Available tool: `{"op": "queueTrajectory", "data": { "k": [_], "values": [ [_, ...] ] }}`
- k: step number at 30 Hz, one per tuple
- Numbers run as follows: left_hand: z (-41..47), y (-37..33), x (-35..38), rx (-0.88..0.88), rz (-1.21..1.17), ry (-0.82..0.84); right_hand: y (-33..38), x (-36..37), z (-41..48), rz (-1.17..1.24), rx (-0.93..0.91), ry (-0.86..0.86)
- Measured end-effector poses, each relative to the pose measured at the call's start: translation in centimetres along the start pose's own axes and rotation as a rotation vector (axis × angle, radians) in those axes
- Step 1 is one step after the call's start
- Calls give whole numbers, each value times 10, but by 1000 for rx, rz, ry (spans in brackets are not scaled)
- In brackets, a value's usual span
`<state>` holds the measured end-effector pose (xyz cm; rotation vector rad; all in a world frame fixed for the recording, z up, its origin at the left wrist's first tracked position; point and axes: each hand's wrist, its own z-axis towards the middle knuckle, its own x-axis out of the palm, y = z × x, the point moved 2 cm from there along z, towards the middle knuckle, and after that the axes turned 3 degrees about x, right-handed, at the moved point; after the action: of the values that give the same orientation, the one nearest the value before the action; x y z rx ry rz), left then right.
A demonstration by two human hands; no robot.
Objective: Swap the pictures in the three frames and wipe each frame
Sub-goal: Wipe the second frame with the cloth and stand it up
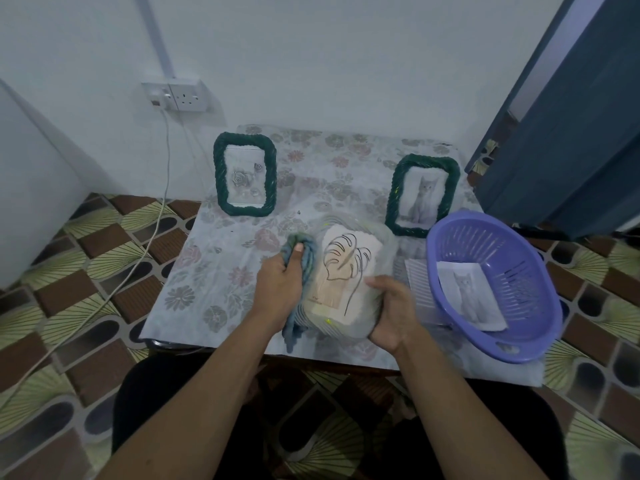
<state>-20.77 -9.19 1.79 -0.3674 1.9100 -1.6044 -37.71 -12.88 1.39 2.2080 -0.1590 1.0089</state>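
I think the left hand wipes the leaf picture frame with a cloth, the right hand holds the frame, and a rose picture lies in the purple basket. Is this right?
Not quite. In the head view the picture in the purple basket shows a cat, not a rose. The rest holds: the left hand presses the cloth on the leaf picture frame, the right hand holds it.

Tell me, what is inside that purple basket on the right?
A loose cat picture lies inside the purple basket. More paper shows beside and beneath the basket, but most of it is covered.

Both forearms are bare, with no sleeves showing. Below the worktop [221,306] edge, dark black clothing covers the lap.
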Motion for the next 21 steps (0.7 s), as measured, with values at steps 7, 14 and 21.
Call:
{"op": "queueTrajectory", "data": {
  "k": [7, 14, 21],
  "values": [
    [-5, 8, 0, -25, -120, 298, 15, -1, 0, -20, 48, -75],
    [-11, 4, 1, -76, -388, 344, 16, 2, -1, -42, 27, -8],
    [-8, -7, 4, -12, -356, 235, 13, 4, 2, -13, 4, 52]
  ]
}}
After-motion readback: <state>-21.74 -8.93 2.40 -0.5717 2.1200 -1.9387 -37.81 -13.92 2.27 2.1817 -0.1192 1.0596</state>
